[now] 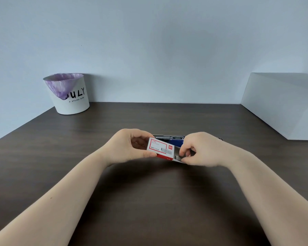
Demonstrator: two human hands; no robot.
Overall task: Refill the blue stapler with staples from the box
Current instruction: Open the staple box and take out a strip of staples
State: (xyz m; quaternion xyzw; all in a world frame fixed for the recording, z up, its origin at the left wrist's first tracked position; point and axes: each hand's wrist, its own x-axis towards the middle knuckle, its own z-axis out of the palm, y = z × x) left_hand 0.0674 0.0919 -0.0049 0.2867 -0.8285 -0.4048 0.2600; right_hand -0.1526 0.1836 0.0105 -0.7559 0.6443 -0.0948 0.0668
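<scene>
A small white and red staple box (160, 147) is held just above the dark table, its right end open. My left hand (130, 146) grips the box's left end between thumb and fingers. My right hand (201, 150) pinches at the open right end, fingertips on the grey inner tray or flap (178, 156). Behind the box lies the blue stapler (175, 140), mostly hidden; only a strip of blue body and a metal rail show. No loose staples are visible.
A white paper bin (70, 96) with a purple liner stands at the back left of the wooden table (149, 201). A large white box (281, 105) occupies the back right. A pale wall runs behind the table.
</scene>
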